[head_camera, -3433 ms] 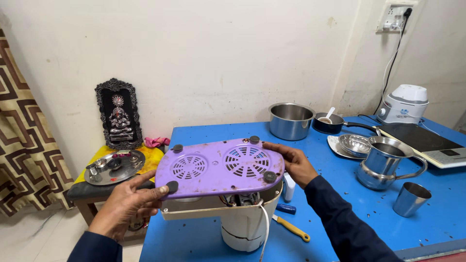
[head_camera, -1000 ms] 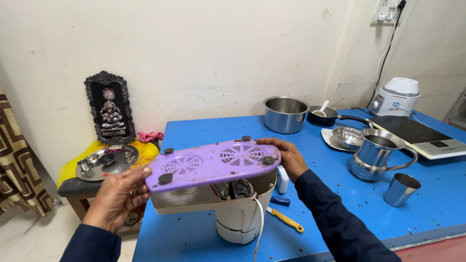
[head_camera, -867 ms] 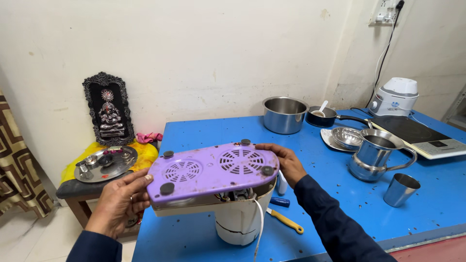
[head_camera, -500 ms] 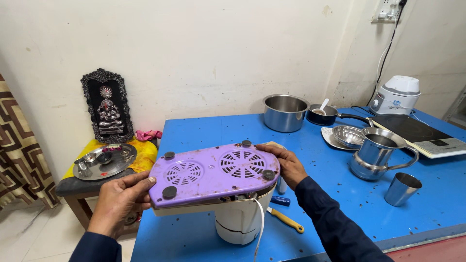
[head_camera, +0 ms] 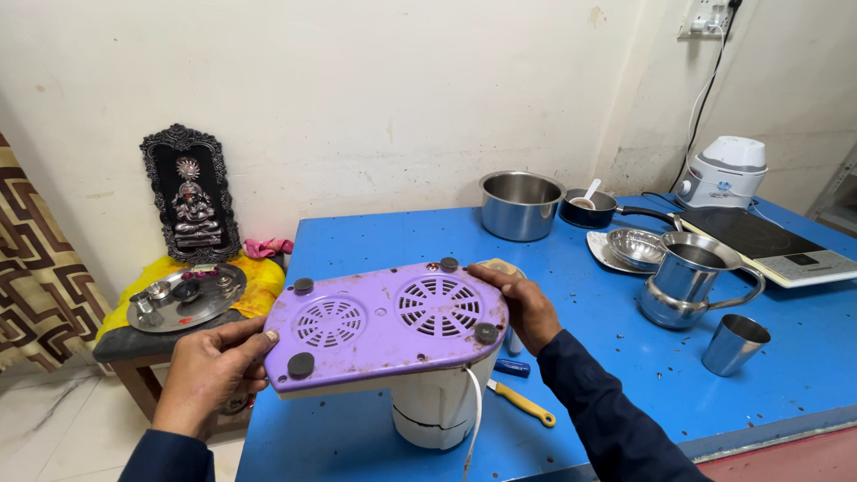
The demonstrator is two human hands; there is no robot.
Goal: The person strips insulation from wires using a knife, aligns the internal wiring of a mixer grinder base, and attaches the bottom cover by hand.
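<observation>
Purple plastic, the underside of an upturned appliance base [head_camera: 384, 326], sits between my two hands above the blue bench [head_camera: 625, 375], its white body [head_camera: 442, 406] hanging below. My left hand [head_camera: 210, 375] is closed on the left end, fingers curled at the edge. My right hand [head_camera: 522, 303] is closed on the right end, thumb near a black rubber foot. Long axis runs left to right, slightly tilted, so both hands sit equally near. Right of it: a yellow-handled tool [head_camera: 522, 403], a steel jug [head_camera: 687, 281] and a steel cup [head_camera: 734, 344] stand apart.

Home kitchen corner: steel pots [head_camera: 520, 203], induction cooktop [head_camera: 772, 243], shrine [head_camera: 191, 198].
</observation>
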